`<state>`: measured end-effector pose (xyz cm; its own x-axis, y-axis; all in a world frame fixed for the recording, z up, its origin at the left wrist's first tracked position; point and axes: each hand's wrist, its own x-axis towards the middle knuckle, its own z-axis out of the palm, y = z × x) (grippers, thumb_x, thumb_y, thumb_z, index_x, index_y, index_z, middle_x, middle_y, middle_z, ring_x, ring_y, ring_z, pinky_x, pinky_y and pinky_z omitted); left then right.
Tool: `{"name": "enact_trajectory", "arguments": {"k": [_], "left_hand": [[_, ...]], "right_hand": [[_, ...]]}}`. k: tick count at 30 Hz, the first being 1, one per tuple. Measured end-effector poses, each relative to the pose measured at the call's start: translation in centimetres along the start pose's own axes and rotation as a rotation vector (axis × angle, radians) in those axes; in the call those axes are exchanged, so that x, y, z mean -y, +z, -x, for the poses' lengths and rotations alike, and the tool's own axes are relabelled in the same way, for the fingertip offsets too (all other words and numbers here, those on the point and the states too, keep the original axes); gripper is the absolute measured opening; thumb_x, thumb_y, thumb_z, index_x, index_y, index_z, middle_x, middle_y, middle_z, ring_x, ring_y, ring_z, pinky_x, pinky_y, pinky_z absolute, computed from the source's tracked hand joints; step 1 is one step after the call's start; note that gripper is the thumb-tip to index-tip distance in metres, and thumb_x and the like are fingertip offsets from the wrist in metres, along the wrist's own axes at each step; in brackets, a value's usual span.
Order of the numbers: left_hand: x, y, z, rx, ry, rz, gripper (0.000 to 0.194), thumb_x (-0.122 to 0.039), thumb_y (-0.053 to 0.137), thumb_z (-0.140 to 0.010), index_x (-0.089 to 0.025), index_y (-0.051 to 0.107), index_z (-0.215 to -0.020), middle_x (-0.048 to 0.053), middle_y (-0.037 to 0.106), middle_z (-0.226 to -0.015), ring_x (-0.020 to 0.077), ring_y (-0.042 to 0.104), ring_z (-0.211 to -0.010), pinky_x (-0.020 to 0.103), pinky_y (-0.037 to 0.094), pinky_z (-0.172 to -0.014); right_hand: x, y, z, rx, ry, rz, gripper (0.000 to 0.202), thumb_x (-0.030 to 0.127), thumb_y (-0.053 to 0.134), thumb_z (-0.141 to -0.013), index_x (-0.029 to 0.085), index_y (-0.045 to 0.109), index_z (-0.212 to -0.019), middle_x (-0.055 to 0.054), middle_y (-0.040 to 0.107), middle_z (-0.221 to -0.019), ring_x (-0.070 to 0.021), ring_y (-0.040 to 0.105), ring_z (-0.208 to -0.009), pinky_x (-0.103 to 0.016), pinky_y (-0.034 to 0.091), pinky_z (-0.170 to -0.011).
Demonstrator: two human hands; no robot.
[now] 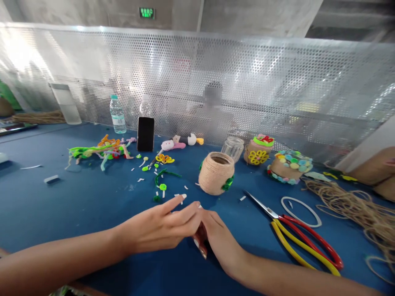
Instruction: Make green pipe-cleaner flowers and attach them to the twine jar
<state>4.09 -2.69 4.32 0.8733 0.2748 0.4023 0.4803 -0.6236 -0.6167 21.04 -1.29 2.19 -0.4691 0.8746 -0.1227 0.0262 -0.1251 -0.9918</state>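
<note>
My left hand (169, 222) reaches in from the left, its index finger lifted and its other fingers bent against my right hand. My right hand (217, 236) is curled, fingers pointing down, and the two hands touch at the fingertips. Anything pinched between them is hidden. Just beyond stands a jar wrapped in twine (216, 172), with green fuzzy trim on its sides. A green pipe cleaner piece (168, 172) and a bright green pompom (162, 187) lie past my left fingers, among white paper scraps. Scissors (296, 230) with red and yellow handles rest, blades apart, right of my right hand.
Bundled colourful pipe cleaners (98, 150) lie at left, near an upright phone (145, 134) and a water bottle (117, 115). Behind the wrapped jar are a glass jar (233, 149) and decorated jars (258, 156). Loose twine (348, 201) covers the right side. A perforated metal screen (173, 70) borders the table.
</note>
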Motion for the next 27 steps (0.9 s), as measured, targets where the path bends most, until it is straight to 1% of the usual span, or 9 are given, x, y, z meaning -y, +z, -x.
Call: {"name": "enact_trajectory", "arguments": {"k": [5,7,8,10,11,15,17,19,27], "left_hand": [[-1.0,-0.7,-0.7,0.051,0.159,-0.131,0.040,-0.001,0.037,-0.085,-0.022,0.065,-0.104,0.001,0.054,-0.118,0.0136,0.037,-0.123,0.030,0.044,-0.099],[-1.2,-0.6,-0.9,0.047,0.186,-0.064,0.037,-0.001,0.040,-0.084,-0.022,0.066,-0.100,0.000,0.054,-0.119,0.0143,0.037,-0.124,0.029,0.044,-0.099],[-1.1,-0.4,-0.9,0.034,0.132,0.039,0.034,-0.002,0.042,-0.084,-0.022,0.066,-0.097,0.000,0.056,-0.117,0.0147,0.041,-0.121,0.029,0.044,-0.099],[0.1,0.3,-0.4,-0.004,-0.107,0.302,0.026,-0.007,0.045,-0.086,-0.021,0.067,-0.089,0.002,0.059,-0.108,0.0160,0.049,-0.111,0.030,0.045,-0.097],[1.2,0.8,-0.1,-0.031,-0.330,0.448,0.022,-0.011,0.047,-0.087,-0.021,0.066,-0.083,0.003,0.059,-0.102,0.0164,0.053,-0.104,0.031,0.045,-0.095],[6.9,3.5,2.4,0.039,-0.709,0.610,0.021,-0.023,0.050,-0.089,-0.018,0.068,-0.081,0.008,0.053,-0.106,0.0211,0.053,-0.102,0.042,0.046,-0.092],[9.0,4.7,3.5,0.066,-0.778,0.624,0.018,-0.026,0.054,-0.085,-0.017,0.069,-0.080,0.008,0.053,-0.101,0.0220,0.055,-0.098,0.045,0.046,-0.090],[9.7,5.7,4.3,0.115,-0.806,0.655,0.018,-0.029,0.057,-0.084,-0.017,0.071,-0.080,0.008,0.055,-0.100,0.0210,0.057,-0.094,0.043,0.047,-0.089],[7.4,6.3,3.7,0.308,-0.723,0.755,0.015,-0.023,0.061,-0.083,-0.027,0.074,-0.090,0.006,0.055,-0.121,0.0243,0.050,-0.115,0.039,0.040,-0.098]], "right_hand": [[0.3,0.0,0.0,0.000,0.001,-0.028,0.052,0.062,0.044,-0.078,0.021,0.039,-0.048,0.006,0.037,-0.037,-0.0072,0.037,-0.034,-0.019,0.031,-0.034],[0.3,0.0,-0.1,0.011,0.005,-0.038,0.052,0.066,0.044,-0.076,0.021,0.040,-0.049,0.006,0.038,-0.035,-0.0080,0.039,-0.032,-0.020,0.034,-0.034],[0.3,0.0,-0.1,0.014,0.019,-0.047,0.054,0.068,0.042,-0.076,0.020,0.043,-0.051,0.006,0.040,-0.034,-0.0082,0.041,-0.031,-0.020,0.035,-0.033],[0.3,0.0,-0.1,0.021,0.065,-0.075,0.058,0.070,0.038,-0.076,0.017,0.052,-0.057,0.004,0.046,-0.036,-0.0081,0.042,-0.028,-0.020,0.036,-0.032],[0.2,0.0,-0.1,0.026,0.091,-0.088,0.061,0.070,0.037,-0.077,0.014,0.056,-0.063,0.003,0.048,-0.037,-0.0081,0.043,-0.028,-0.019,0.035,-0.031],[0.3,0.0,-0.1,0.064,0.123,-0.074,0.059,0.063,0.042,-0.081,0.008,0.062,-0.091,0.003,0.055,-0.044,-0.0081,0.048,-0.031,-0.017,0.036,-0.033],[0.2,0.0,-0.1,0.076,0.114,-0.053,0.051,0.055,0.045,-0.083,0.008,0.060,-0.097,0.003,0.056,-0.047,-0.0075,0.050,-0.033,-0.017,0.038,-0.036],[0.2,0.1,-0.2,0.074,0.113,-0.033,0.044,0.050,0.049,-0.084,0.009,0.060,-0.096,0.005,0.056,-0.048,-0.0066,0.050,-0.034,-0.017,0.039,-0.037],[-0.4,0.2,-0.1,0.054,0.131,0.029,0.040,0.053,0.058,-0.080,0.014,0.056,-0.071,0.006,0.053,-0.044,-0.0044,0.045,-0.032,-0.015,0.039,-0.035]]}}
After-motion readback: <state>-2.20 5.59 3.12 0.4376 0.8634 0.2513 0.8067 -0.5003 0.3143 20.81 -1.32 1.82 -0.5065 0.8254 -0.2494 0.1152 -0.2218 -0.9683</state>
